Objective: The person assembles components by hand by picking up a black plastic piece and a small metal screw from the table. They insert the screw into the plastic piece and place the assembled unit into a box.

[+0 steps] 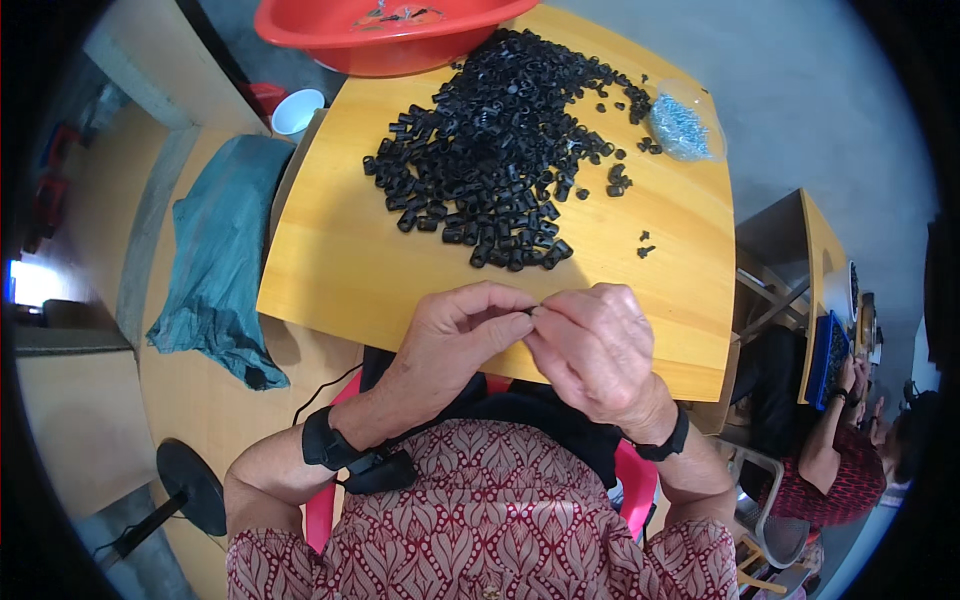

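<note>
Over the near edge of the yellow table point(330, 270), my left hand point(455, 345) and my right hand point(597, 350) meet at their fingertips. Both are closed in a pinch on a small black part point(529, 311). The fingers cover most of it, so its exact shape is hidden. Just beyond my hands lies a large heap of black plastic pieces point(490, 150), many of them short tubes or rings. Several small loose black bits point(645, 245) lie to the right of the heap.
A clear bag of silvery screws or pins point(682, 128) lies at the table's right edge. A red basin point(390, 45) stands at the far left corner. Left of the table are a teal sack point(220, 240) and a white bucket point(297, 112). Another person point(835, 470) works at the right.
</note>
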A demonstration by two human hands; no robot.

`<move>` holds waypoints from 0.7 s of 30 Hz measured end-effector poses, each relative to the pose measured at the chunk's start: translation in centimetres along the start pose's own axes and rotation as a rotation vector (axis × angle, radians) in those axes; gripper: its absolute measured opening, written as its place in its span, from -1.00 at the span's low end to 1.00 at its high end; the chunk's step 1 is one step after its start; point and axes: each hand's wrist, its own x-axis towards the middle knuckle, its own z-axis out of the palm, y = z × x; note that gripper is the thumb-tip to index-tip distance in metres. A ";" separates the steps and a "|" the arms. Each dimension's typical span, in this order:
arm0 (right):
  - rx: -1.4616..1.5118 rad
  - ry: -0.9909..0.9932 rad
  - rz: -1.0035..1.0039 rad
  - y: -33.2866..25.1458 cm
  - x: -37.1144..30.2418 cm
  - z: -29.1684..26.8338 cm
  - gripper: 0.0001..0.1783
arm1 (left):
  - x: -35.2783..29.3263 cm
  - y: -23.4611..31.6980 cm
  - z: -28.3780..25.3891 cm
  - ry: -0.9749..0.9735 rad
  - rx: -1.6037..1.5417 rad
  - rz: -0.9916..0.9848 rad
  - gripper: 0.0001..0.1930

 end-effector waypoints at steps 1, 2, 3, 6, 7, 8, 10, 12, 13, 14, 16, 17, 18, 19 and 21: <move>0.005 -0.009 0.014 0.0 -0.2 0.2 -0.71 | 0.1 -0.1 0.0 -0.003 -0.031 -0.018 -0.80; -0.003 -0.009 0.014 -0.1 -0.3 0.1 -0.71 | 0.1 0.0 -0.2 -0.010 -0.032 -0.015 -0.80; 0.027 -0.028 0.050 -0.1 -0.3 0.0 -0.74 | 0.2 0.1 -0.3 -0.038 0.002 -0.023 -0.81; 0.107 -0.108 0.097 1.1 0.3 -1.3 -0.79 | 0.1 -0.2 -0.6 -0.046 0.023 -0.029 -0.83; 0.156 -0.170 0.109 1.9 0.9 -2.1 -0.81 | 0.0 -0.4 -0.6 -0.027 0.010 -0.027 -0.83; 0.124 -0.127 0.202 2.6 1.6 -3.1 -0.82 | 0.0 -0.4 -0.7 -0.025 0.009 -0.027 -0.83; 0.083 -0.082 0.298 4.5 2.4 -4.5 -0.82 | 0.0 -0.3 -0.4 -0.002 -0.008 -0.031 -0.85; 0.001 -0.106 0.555 6.8 3.0 -4.9 -0.78 | 0.3 -0.1 -0.3 -0.001 0.006 -0.036 -0.85; 0.003 -0.104 0.555 7.7 3.2 -4.4 -0.78 | 0.3 -0.1 -0.3 0.013 0.021 -0.041 -0.85; -0.016 -0.167 0.541 8.4 3.2 -3.8 -0.78 | 0.4 -0.1 -0.3 0.009 0.022 -0.039 -0.85; -0.037 -0.227 0.529 9.4 3.4 -2.9 -0.78 | 0.5 -0.2 -0.2 0.023 -0.004 -0.047 -0.84; -0.084 -0.256 0.550 9.6 3.5 -2.3 -0.79 | 0.4 -0.2 -0.3 0.025 -0.002 -0.048 -0.84; -0.131 -0.284 0.571 9.8 3.5 -1.7 -0.80 | 0.4 -0.2 -0.3 0.020 0.013 -0.044 -0.84; -0.129 -0.284 0.571 9.9 3.5 -1.2 -0.80 | 0.4 -0.2 -0.3 0.013 0.028 -0.042 -0.84; -0.199 -0.309 0.584 9.9 3.5 -0.3 -0.81 | 0.3 -0.2 -0.3 0.014 0.017 -0.040 -0.84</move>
